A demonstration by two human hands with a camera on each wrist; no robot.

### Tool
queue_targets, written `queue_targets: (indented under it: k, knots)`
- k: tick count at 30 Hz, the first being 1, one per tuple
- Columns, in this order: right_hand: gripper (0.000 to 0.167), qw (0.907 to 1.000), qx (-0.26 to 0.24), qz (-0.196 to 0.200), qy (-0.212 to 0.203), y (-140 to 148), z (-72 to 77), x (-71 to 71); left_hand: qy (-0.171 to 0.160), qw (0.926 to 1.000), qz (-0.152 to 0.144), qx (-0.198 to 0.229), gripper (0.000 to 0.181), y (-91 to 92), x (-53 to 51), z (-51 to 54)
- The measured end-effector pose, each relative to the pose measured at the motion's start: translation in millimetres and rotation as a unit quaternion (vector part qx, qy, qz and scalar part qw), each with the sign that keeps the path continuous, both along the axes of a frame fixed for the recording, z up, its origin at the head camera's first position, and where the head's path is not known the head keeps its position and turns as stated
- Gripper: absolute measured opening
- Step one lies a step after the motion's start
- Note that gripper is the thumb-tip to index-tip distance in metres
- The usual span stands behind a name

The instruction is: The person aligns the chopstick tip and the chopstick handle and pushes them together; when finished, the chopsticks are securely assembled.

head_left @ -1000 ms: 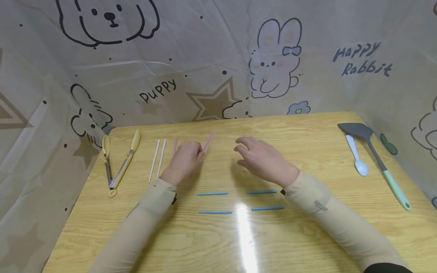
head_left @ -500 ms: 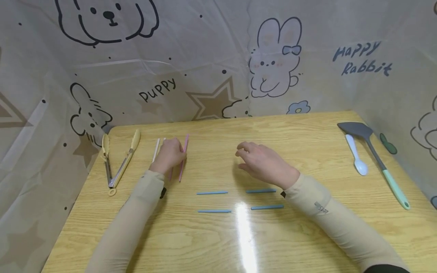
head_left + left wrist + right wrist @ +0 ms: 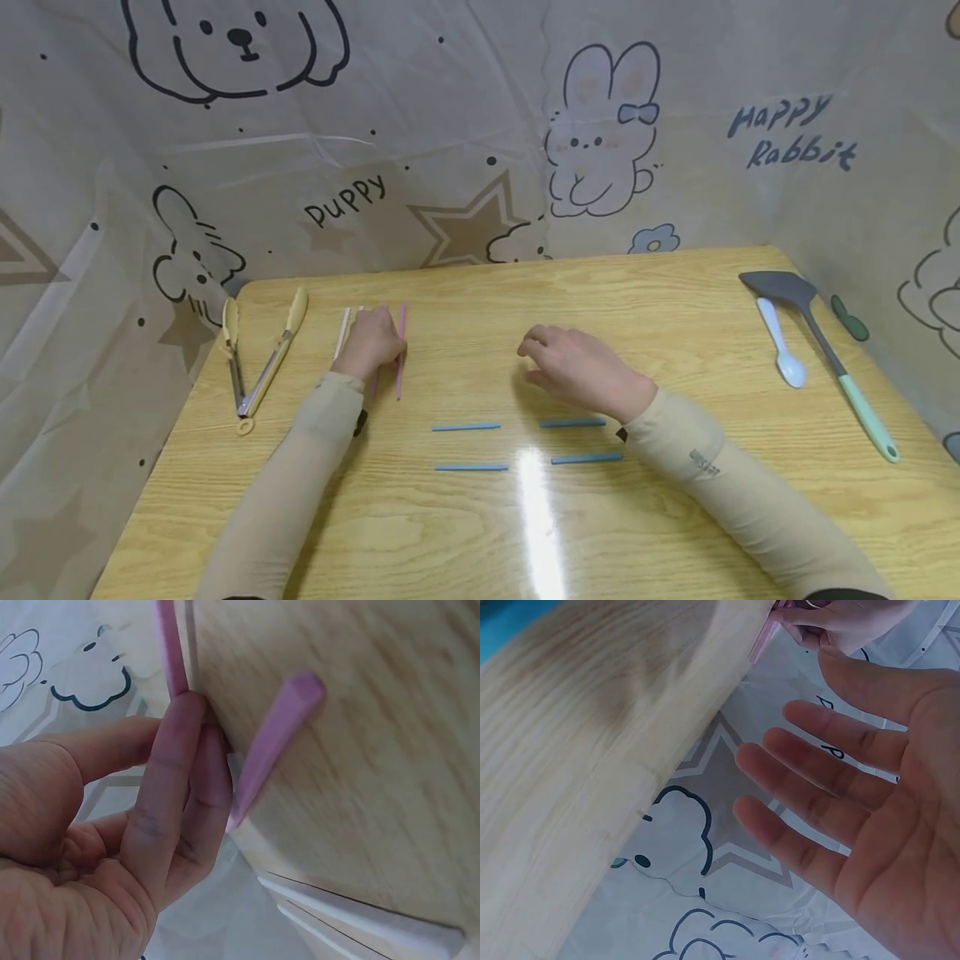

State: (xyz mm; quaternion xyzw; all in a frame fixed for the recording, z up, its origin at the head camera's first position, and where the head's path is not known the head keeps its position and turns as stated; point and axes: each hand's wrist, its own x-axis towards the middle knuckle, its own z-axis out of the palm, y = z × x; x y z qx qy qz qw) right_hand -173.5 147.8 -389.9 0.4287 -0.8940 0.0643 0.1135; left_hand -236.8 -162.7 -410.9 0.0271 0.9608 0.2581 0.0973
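Near the table's far left part, my left hand point(image 3: 367, 340) pinches a slim pink stick point(image 3: 402, 321) between thumb and fingertips; the stick is on or just over the wood. A second pink stick point(image 3: 277, 735) lies beside the fingers in the left wrist view, mostly covered by the hand in the head view. Two white sticks point(image 3: 342, 329) are left of it, partly hidden. My right hand point(image 3: 585, 367) hovers above the table with loosely bent fingers, holding nothing. Closer to me lie two blue sticks on the left point(image 3: 467, 427) and two on the right point(image 3: 573, 422).
Tongs point(image 3: 262, 379) with cream tips lie spread at the left edge. On the right are a pale blue spoon point(image 3: 782, 350) and a grey turner point(image 3: 825, 342) with a mint handle. A printed cloth point(image 3: 450, 125) hangs behind the wooden table point(image 3: 360, 517).
My left hand has moved left with the pink stick, setting it beside the other pink stick and turning it more upright in view. My right hand has barely shifted.
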Motion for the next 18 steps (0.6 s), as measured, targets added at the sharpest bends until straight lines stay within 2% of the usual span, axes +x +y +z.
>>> queue_targets:
  k: [8, 18]
  knots:
    - [0.031, 0.9999, 0.012, -0.006, -0.007, 1.1, -3.0, 0.4, 0.002, 0.9999, 0.006, -0.015, 0.027, 0.0, -3.1, -2.3]
    - [0.032, 0.9999, 0.007, -0.001, -0.012, 5.3, -3.8, 0.7, 0.023, 0.9995, 0.001, -0.02, 0.033, 2.1, 0.7, -1.2]
